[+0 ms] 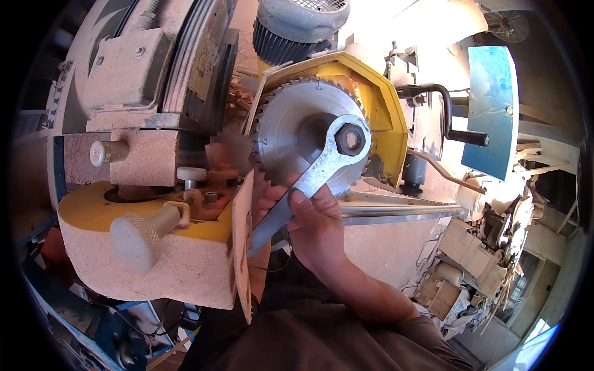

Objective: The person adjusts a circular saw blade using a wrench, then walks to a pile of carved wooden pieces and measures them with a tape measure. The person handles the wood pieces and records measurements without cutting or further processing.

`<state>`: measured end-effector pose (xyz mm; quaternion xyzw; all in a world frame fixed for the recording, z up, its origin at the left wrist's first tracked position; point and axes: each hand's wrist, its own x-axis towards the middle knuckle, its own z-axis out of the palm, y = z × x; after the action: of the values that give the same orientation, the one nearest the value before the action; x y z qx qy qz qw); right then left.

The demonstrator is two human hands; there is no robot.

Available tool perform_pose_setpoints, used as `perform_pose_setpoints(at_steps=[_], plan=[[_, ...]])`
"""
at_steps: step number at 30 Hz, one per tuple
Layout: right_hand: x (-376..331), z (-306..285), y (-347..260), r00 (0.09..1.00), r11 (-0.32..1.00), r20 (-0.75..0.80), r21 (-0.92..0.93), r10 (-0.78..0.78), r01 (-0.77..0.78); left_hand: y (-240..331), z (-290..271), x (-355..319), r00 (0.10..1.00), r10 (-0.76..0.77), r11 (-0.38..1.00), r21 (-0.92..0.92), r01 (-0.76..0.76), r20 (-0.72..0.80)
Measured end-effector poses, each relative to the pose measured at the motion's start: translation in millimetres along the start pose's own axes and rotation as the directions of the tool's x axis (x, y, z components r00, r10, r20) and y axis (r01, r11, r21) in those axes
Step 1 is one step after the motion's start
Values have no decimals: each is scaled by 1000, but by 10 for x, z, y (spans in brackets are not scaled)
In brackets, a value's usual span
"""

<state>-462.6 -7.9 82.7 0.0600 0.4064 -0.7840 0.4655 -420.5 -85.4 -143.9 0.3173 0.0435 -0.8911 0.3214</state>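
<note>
A large grey wrench (319, 168) has its ring end around the dark hex nut (351, 140) at the centre of a toothed circular saw blade (279, 123). My right hand (318, 232) is closed on the wrench's shank, thumb on top. My left hand (267, 196) is partly hidden behind the wrench and an upright board (241, 247); its curled fingers show against the handle. A yellow blade housing (387, 120) surrounds the back and right side of the blade.
A ribbed grey motor (297, 31) stands behind the housing. On the left is a dusty machine body with a knurled knob (137, 242). A black crank handle (465, 136) and a blue panel (492, 111) are at right. Cardboard and scrap (464, 247) lie beyond.
</note>
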Motion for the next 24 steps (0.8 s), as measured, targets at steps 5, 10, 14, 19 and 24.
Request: perform_pose_setpoints(at_steps=[5, 10, 14, 19, 24], plan=[[-85, -36, -69, 982, 938, 101, -292, -162, 185, -144, 16, -17, 999, -31, 1000, -4, 31, 10], [-317, -108, -611, 998, 835, -23, -550, -53, 31, -49, 38, 40, 1000, -11, 1000, 14, 11, 12], [-258, -369, -1061, 979, 681, -204, -720, -25, -132, -193, 60, 178, 999, -34, 999, 7, 34, 27], [-86, -415, -1545, 961, 530, -209, -803, 178, -273, -207, 147, 297, 999, -23, 1000, 22, 22, 47], [78, -387, -1828, 949, 433, -207, -852, 236, -294, -197, 197, 353, 998, -23, 999, 38, 21, 56]])
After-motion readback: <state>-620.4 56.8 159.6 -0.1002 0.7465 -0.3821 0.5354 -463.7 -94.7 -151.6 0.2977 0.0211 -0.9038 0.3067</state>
